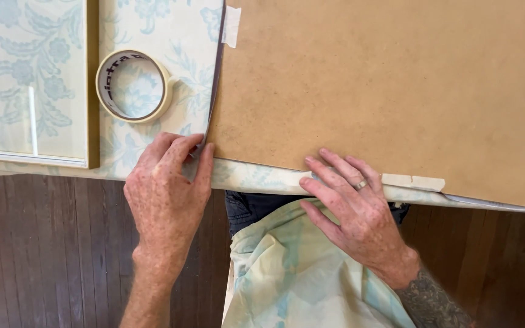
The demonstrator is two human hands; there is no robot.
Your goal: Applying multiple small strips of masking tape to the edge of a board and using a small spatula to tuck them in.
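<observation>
**Backing board held at its near corner and near edge, tape roll beside**

Head view, item by item:

- Brown fibreboard backing panel (384, 91): lies flat on the table, filling the upper right of the view, its near edge running just inside the table's edge. A dark thin layer shows under its left edge, seemingly a sheet or mat beneath it.
- Left hand (168, 194): at the panel's near left corner. Thumb and forefinger are closed together in a pinch on the corner edge, apparently gripping the dark layer or a bit of tape there; exactly what is between them cannot be told. Remaining fingers curl loosely.
- Right hand (353, 206): laid palm down, fingers spread and flat on the panel's near edge, holding nothing; the press seems meant to keep the board from sliding. A ring sits on one finger.
- Tape strips: one (231, 25) on the upper left corner, one (413, 181) on the near edge just right of the right hand, each bridging board and layer below.
- Masking tape roll (133, 85): flat on the floral tablecloth (183, 54), left of the panel, near the left hand.
- Framed glass panel (28, 79): far left, well apart from the board.
- Cloth hanging over the person's lap (287, 273); dark wooden floor (50, 243) below.

Nothing lies on the board between the hands.
</observation>
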